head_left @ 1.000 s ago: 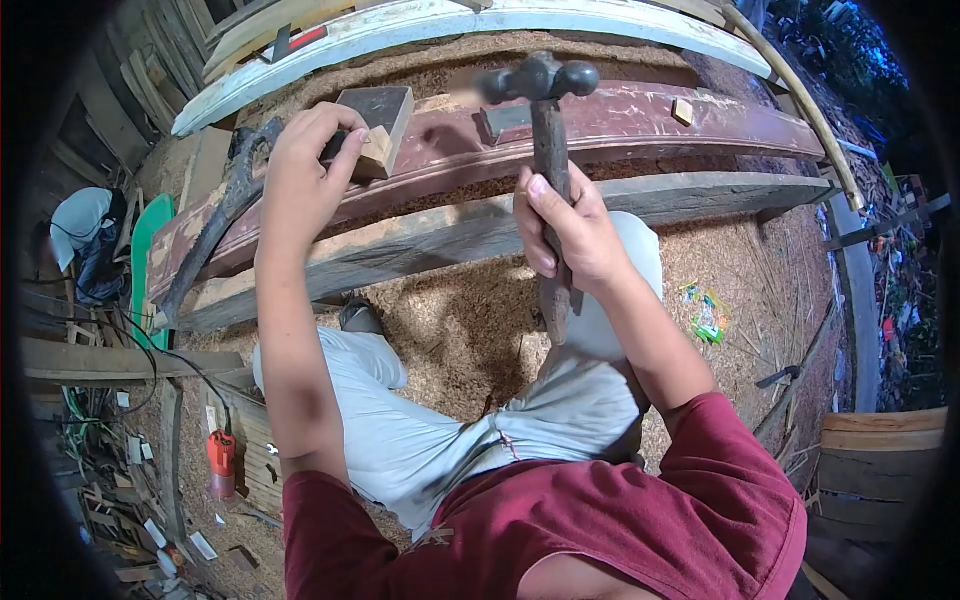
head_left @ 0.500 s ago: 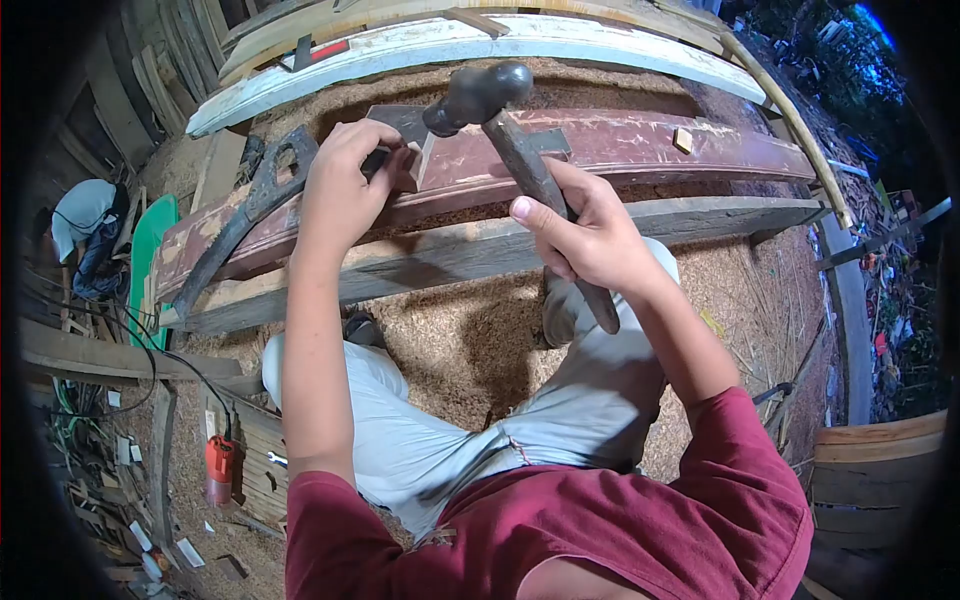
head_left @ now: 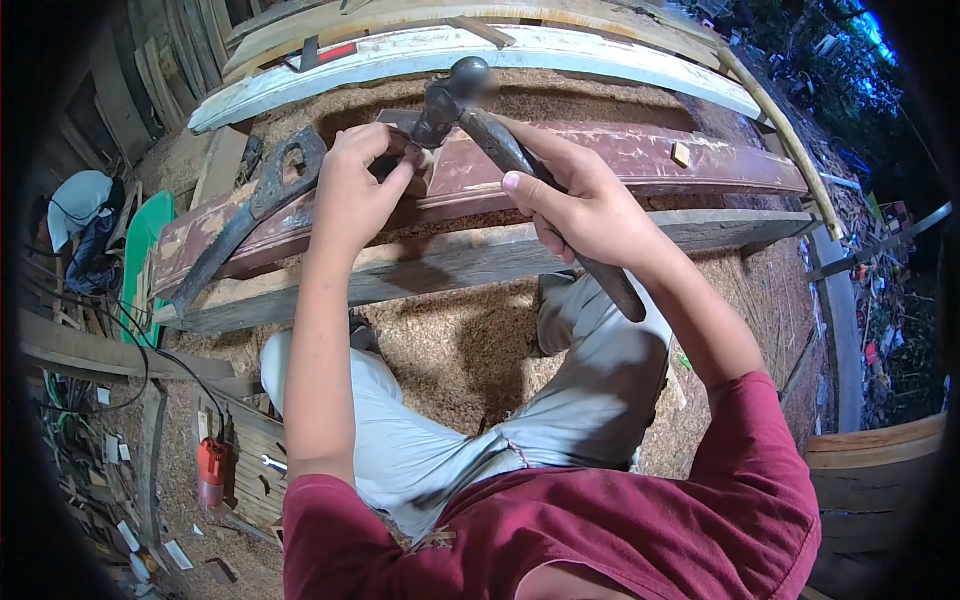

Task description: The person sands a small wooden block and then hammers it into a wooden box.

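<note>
My right hand [head_left: 590, 205] is wrapped round the wooden handle of a ball-peen hammer [head_left: 500, 145]. The dark hammer head is raised at the upper middle, just right of my left fingers. My left hand [head_left: 365, 185] has its fingers pressed together at a wooden block [head_left: 425, 172] on the red-brown board [head_left: 560, 160]; what lies between the fingertips is mostly hidden. A handsaw [head_left: 255, 205] lies across the board to the left of my left hand. A small light wood piece [head_left: 681, 154] sits on the board at the right.
A grey timber [head_left: 460, 260] runs in front of the board. Beyond lies a white beam [head_left: 400, 62] with a red and black square [head_left: 325, 53]. An orange tool [head_left: 211, 470] is at lower left. A bent-over person [head_left: 85, 220] is beside a green chair [head_left: 148, 240] at far left.
The hammer has tilted leftward and its head has come close to my left hand. My left hand has moved right, with its fingers lower on the block.
</note>
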`<state>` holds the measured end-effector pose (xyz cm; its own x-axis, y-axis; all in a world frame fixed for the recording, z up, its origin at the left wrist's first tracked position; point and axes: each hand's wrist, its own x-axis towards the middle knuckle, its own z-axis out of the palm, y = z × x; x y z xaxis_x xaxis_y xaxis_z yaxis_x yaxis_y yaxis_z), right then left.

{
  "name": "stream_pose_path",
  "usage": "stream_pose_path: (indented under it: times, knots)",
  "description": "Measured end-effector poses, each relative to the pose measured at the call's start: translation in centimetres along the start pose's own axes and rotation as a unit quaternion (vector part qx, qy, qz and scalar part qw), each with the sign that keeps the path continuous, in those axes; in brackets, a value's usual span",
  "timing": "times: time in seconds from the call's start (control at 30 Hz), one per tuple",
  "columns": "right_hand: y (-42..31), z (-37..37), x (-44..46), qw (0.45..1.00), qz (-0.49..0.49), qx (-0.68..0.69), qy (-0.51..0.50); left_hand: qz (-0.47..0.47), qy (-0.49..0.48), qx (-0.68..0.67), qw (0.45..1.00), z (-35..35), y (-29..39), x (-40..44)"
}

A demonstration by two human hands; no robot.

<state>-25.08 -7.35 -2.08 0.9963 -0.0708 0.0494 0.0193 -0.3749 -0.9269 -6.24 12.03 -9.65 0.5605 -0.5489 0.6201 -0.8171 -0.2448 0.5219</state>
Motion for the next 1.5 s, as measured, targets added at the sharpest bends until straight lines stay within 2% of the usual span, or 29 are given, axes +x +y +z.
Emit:
stream_pose_path:
  times: [0.43,0.53,0.63,0.73,0.9,1.03,1.13,1.2,1.33,1.5]
  knots:
    - [-1.3,-0.7,0.6,0.997,0.006,-0.075,-0.029,0.006,0.019,-0.001,1.0,0.4,-0.7,0.0]
    - [-1.6,-0.6,0.5,0.998,0.018,-0.065,-0.002,-0.003,0.029,-0.03,0.999,0.5,-0.6,-0.1]
    - [-1.4,-0.5,0.7,0.995,-0.015,-0.1,0.004,-0.012,0.034,-0.05,0.998,0.6,-0.4,-0.2]
    - [-1.8,-0.6,0.7,0.995,0.014,-0.097,-0.019,-0.004,0.023,-0.024,0.999,0.4,-0.4,-0.1]
    - [-1.3,-0.2,0.8,0.992,-0.037,-0.119,0.005,-0.025,0.024,-0.034,0.999,0.5,-0.5,-0.2]
    - [-1.5,-0.5,0.7,0.995,0.014,-0.096,-0.023,-0.027,0.024,-0.055,0.998,0.4,-0.3,-0.1]
    - [-1.2,-0.3,0.6,0.997,-0.006,-0.077,-0.003,-0.035,0.026,-0.054,0.998,0.6,-0.5,0.0]
    - [-0.9,-0.2,0.9,0.992,-0.038,-0.123,0.002,-0.041,0.028,-0.056,0.997,0.6,-0.6,-0.2]
    - [-1.3,-0.2,0.7,0.996,0.01,-0.09,-0.004,-0.037,0.017,-0.057,0.998,0.4,-0.4,0.0]
    - [-1.3,0.1,0.6,0.996,0.012,-0.085,0.004,-0.021,0.034,-0.055,0.998,0.5,-0.5,-0.3]
